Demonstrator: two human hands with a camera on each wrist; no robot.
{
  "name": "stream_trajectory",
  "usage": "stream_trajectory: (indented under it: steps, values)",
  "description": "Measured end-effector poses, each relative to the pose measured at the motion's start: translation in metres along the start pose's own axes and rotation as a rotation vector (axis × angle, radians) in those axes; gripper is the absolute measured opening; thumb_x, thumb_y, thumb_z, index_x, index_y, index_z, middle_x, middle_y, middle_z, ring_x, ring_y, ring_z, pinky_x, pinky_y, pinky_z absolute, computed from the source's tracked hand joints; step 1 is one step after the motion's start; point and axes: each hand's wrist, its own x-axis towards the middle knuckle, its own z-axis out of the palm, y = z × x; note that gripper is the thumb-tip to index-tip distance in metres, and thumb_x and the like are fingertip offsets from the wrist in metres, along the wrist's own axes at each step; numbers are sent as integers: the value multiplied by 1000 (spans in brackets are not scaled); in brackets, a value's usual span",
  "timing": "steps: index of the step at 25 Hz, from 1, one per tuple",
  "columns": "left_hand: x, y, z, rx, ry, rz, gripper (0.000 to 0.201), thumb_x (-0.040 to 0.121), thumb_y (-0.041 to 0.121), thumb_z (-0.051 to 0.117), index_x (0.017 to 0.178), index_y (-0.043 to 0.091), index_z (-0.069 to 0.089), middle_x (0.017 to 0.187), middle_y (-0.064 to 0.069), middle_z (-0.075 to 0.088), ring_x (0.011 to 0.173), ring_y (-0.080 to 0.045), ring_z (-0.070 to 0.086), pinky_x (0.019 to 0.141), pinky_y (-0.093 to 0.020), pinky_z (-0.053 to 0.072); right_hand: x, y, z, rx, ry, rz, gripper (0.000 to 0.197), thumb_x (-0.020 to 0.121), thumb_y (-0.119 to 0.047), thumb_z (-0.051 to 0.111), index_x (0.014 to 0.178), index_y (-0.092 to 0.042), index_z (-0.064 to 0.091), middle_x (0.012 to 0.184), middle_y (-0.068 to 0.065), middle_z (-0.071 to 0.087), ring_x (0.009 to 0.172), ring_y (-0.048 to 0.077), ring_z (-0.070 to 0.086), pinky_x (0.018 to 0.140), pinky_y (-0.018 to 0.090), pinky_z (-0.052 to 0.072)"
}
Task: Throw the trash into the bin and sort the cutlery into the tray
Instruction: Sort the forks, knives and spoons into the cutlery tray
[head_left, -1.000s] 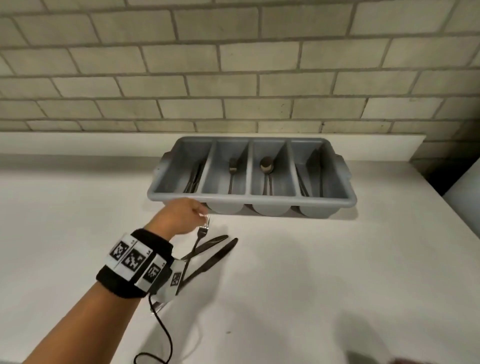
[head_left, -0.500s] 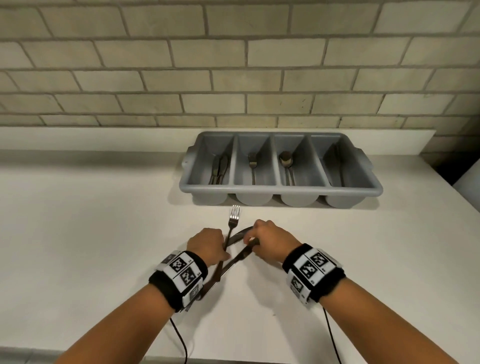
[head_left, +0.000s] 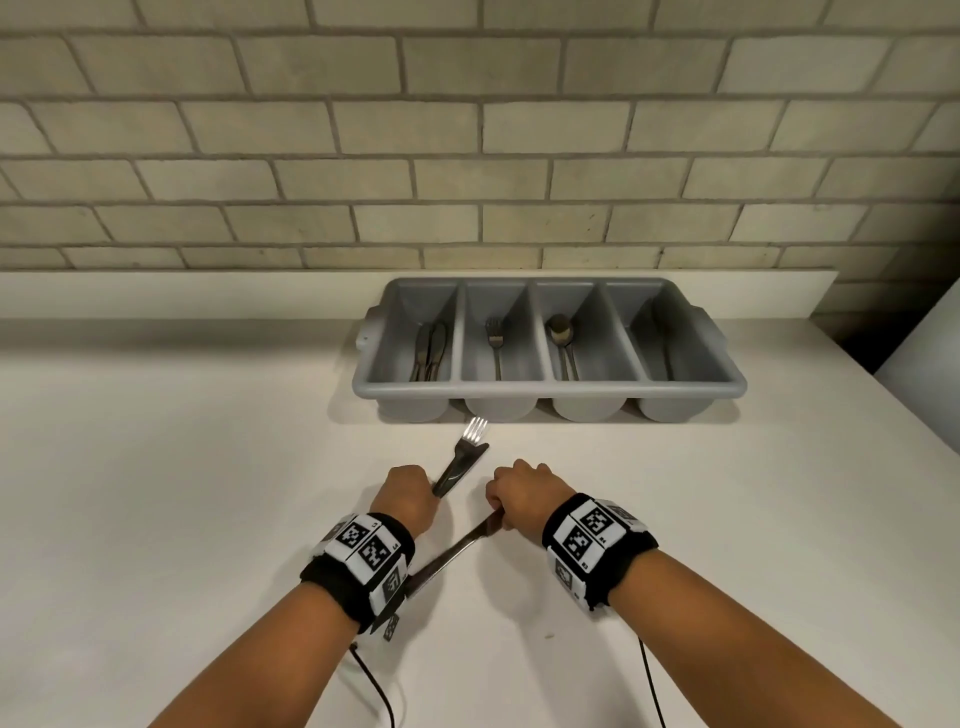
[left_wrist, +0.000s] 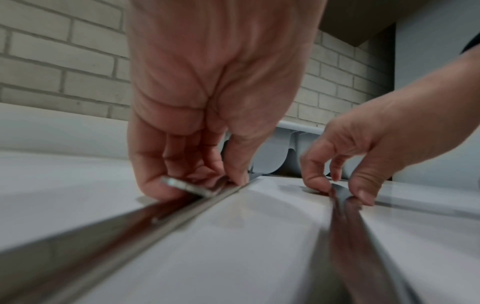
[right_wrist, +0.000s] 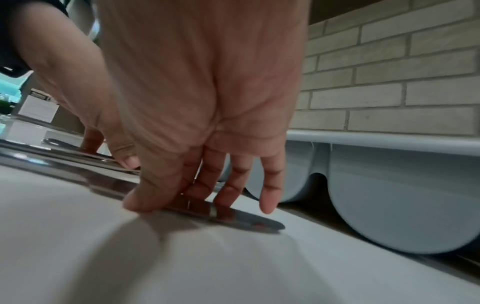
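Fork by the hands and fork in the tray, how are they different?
The loose fork is outside the tray, in front of it; the tray fork lies in the second compartment from the left. The left hand grips the loose fork together with a knife, while the right hand pinches a second knife; nothing touches the tray fork. The loose fork's tines shine bright; the tray fork looks dark. Both point their tines towards the wall.

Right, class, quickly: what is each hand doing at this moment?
Left hand: closed on a fork and a knife, on the counter.
Right hand: pinching a second knife, on the counter.
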Motion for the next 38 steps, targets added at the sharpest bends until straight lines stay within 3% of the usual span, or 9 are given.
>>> stream_trajectory:
  steps: [5,9,13,17,19,23,26,34,38]
  values:
    - [-2,-6,-10,-20,41,-2,32,98,16,37,120,0,55,129,-14,59,120,-27,56,97,-27,44,-12,3,0,42,-44,-21,23,84,6,46,91,-16,51,98,9,58,79,22,41,80,32,25]
    - [-8,-9,-14,-36,52,14,29,94,7,36,117,1,51,124,-18,59,114,-33,57,93,-37,46,-23,14,2,123,-14,-7,30,87,0,42,106,-11,62,113,13,58,101,30,54,85,35,39]
    - [-20,-13,-22,-102,70,61,24,90,6,39,107,8,56,115,-13,64,106,-31,60,91,-38,49,-38,36,3,127,39,27,24,89,-8,43,101,-16,62,94,1,49,87,21,45,79,30,30]
    - [-36,1,-58,-361,153,119,15,88,10,46,82,19,56,96,-9,69,83,-24,63,71,-30,50,-61,70,-2,384,127,65,33,85,-6,42,74,-35,50,89,-1,57,89,28,55,81,39,45]
    - [-36,18,-77,-540,185,191,15,88,5,48,90,14,59,91,-7,64,67,-17,55,60,-25,45,-69,83,-8,530,277,50,34,87,-1,44,75,-33,50,88,8,62,87,30,58,80,41,49]
    - [7,67,-99,-761,173,172,22,85,1,51,102,14,52,114,-21,64,101,-43,60,91,-50,50,-63,103,-25,780,635,85,20,92,-3,47,91,-23,49,74,-7,53,69,11,49,66,23,41]
    - [48,109,-99,-599,187,105,30,88,1,46,116,-4,57,124,-26,60,118,-42,56,97,-44,48,-48,116,-46,954,769,101,18,93,-3,45,90,-20,51,69,-5,48,63,9,43,59,15,37]
    - [81,150,-85,-450,259,215,37,98,25,41,109,1,67,120,-23,65,116,-36,58,103,-37,44,0,126,-82,1090,730,89,25,90,2,46,100,-19,52,85,1,59,81,18,56,80,35,48]
    - [59,162,-69,-898,-41,297,34,97,33,42,93,10,66,88,-12,63,82,-24,59,71,-33,50,19,108,-85,1095,727,33,19,88,8,45,100,-6,41,77,-9,51,72,15,57,63,18,47]
